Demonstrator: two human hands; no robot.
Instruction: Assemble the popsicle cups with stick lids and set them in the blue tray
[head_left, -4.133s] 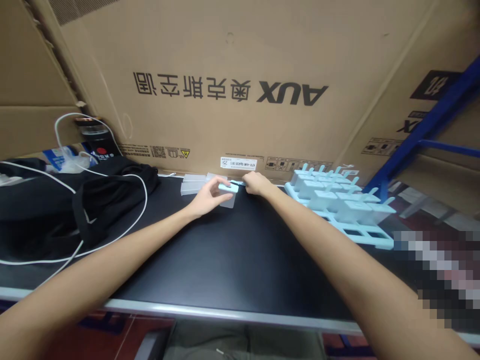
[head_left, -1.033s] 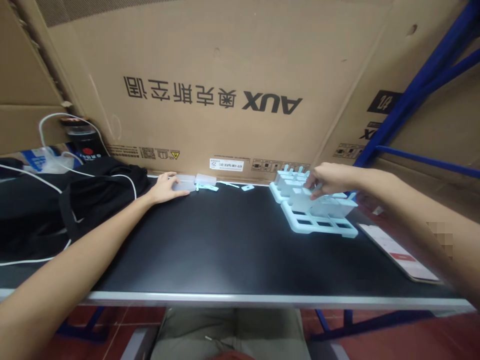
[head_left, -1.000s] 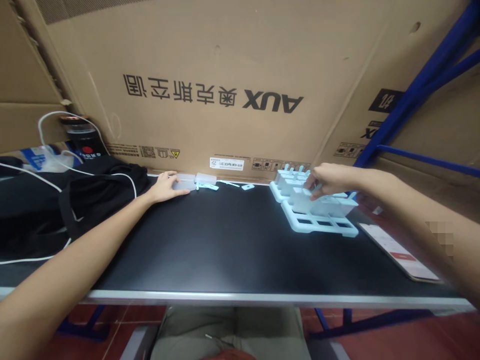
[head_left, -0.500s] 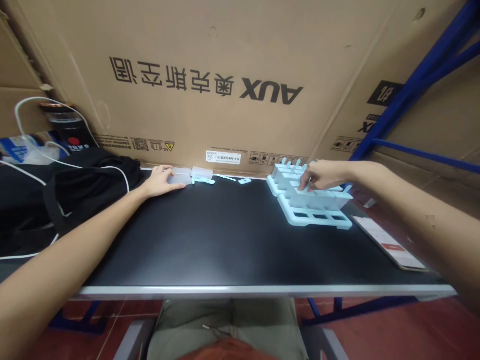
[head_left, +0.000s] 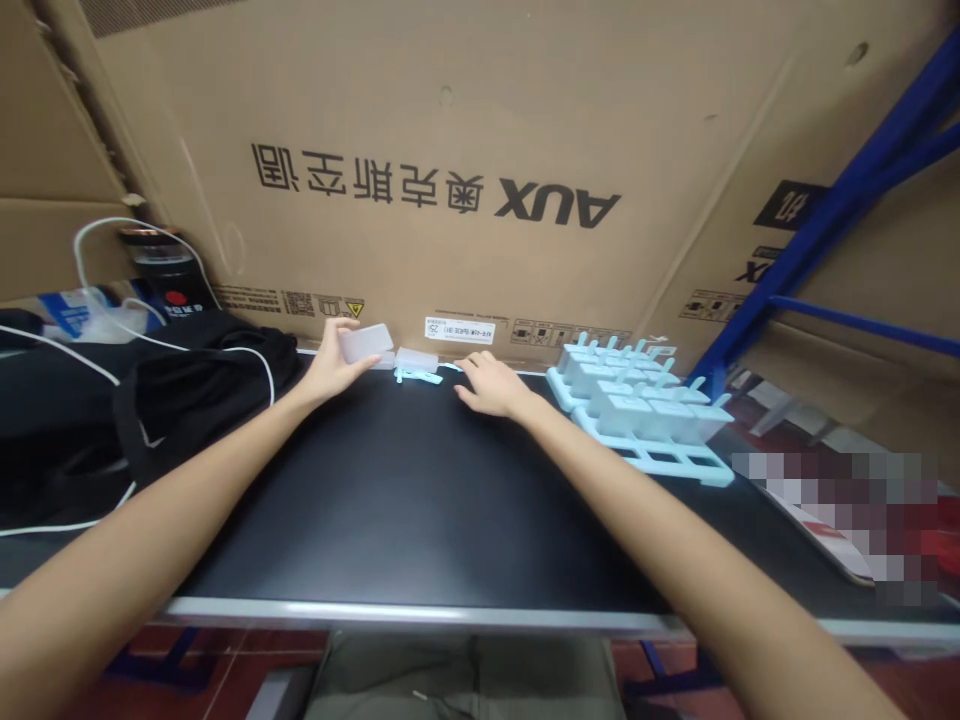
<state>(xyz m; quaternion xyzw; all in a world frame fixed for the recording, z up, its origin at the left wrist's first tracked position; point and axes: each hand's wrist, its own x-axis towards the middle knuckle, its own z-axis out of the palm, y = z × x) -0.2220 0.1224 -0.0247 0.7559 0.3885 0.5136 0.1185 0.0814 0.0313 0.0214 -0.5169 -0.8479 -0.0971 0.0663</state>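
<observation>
My left hand grips a translucent white popsicle mould cup, lifted and tilted at the back of the black table. Just right of it lies another translucent cup, with a light-blue stick piece in front. My right hand is stretched over the table by these parts, thumb and fingers apart. Its fingertips reach a thin light-blue piece; whether they touch it I cannot tell. To the right stands a light-blue popsicle mould rack holding several cups with stick lids.
A big cardboard box walls off the back. Black cloth bag, white cable and dark bottle crowd the left. A phone-like flat item, partly pixelated, lies at the right edge. A blue metal frame rises behind it.
My right hand has left the mould rack and moved left to the small blue parts. My left hand has raised and tilted the cup. The view has shifted slightly.
</observation>
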